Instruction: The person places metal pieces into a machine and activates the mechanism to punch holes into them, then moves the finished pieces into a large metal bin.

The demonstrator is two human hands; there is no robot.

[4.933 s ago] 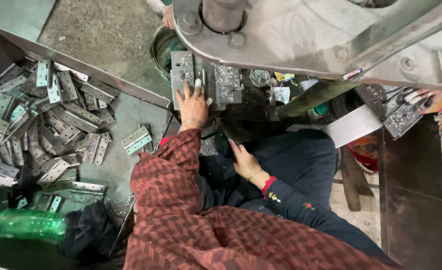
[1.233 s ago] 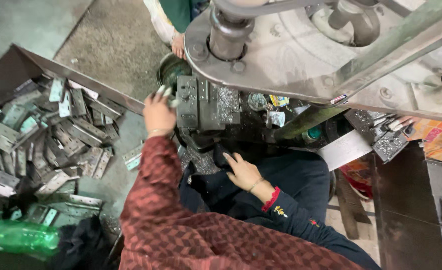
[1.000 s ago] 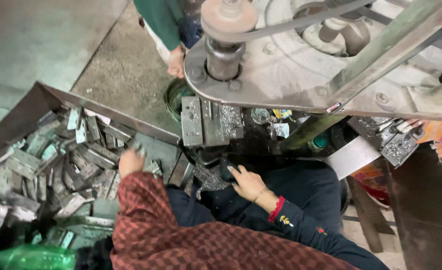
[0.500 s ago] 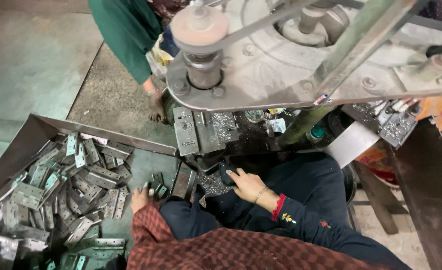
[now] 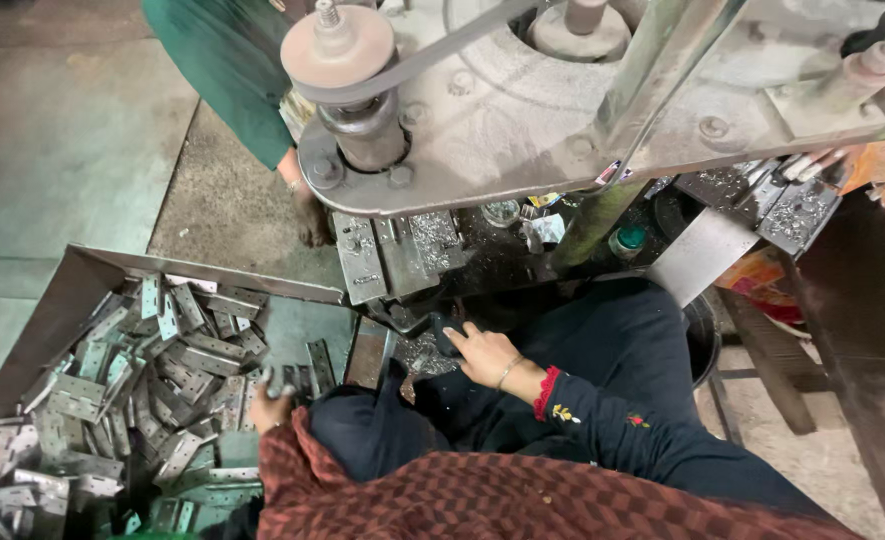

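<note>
The view looks down on a person seated at a heavy grey press machine (image 5: 562, 130) that fills the upper half of the frame. At lower left a slanted metal tray (image 5: 57, 300) holds a heap of flat metal hinge plates (image 5: 122, 400). The left hand (image 5: 267, 405) shows at the lower centre-left, at the inner edge of that heap, its wrist coming out from under a red checked shawl (image 5: 482, 500). It rests on the plates with fingers curled down; most of it is hidden by the shawl, so whether it is already pinching a plate cannot be told.

The right hand (image 5: 482, 355) lies at the centre of the frame, just below the machine's die block (image 5: 397, 255). Its fingers are loosely spread and extended toward a dark small part (image 5: 444, 338) at the fingertips, on a ledge strewn with metal shavings; it touches or nearly touches that part, and the grip is not clear. The sleeve is dark with a red embroidered cuff.

Another person in a green garment (image 5: 227, 70) stands at the upper left of the machine, one hand (image 5: 310, 215) hanging beside the die block.

The step in hand looks like fetching a fresh plate from the tray while the right hand waits at the die. The next move would call for a firm pinch on a single plate, separated from its overlapping neighbours, and a lift toward the die block, clear of the other person's hand.
</note>
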